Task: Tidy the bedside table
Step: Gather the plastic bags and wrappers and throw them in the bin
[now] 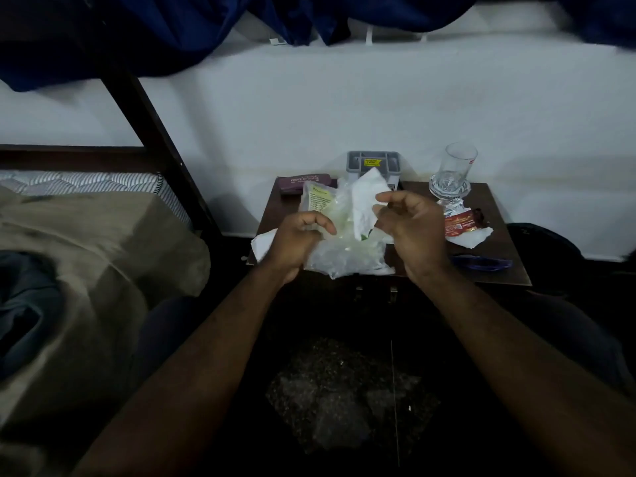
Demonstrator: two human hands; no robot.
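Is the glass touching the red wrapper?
Apart. In the head view the glass stands upright at the back of the bedside table, its foot on crumpled foil; the red wrapper lies nearer, beyond the foil.

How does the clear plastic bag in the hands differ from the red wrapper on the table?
The plastic bag is clear with green print and is held up by both hands, left hand and right hand. The red wrapper is opaque, smaller, and lies untouched on the table by the glass. Both look like crumpled, emptied packaging.
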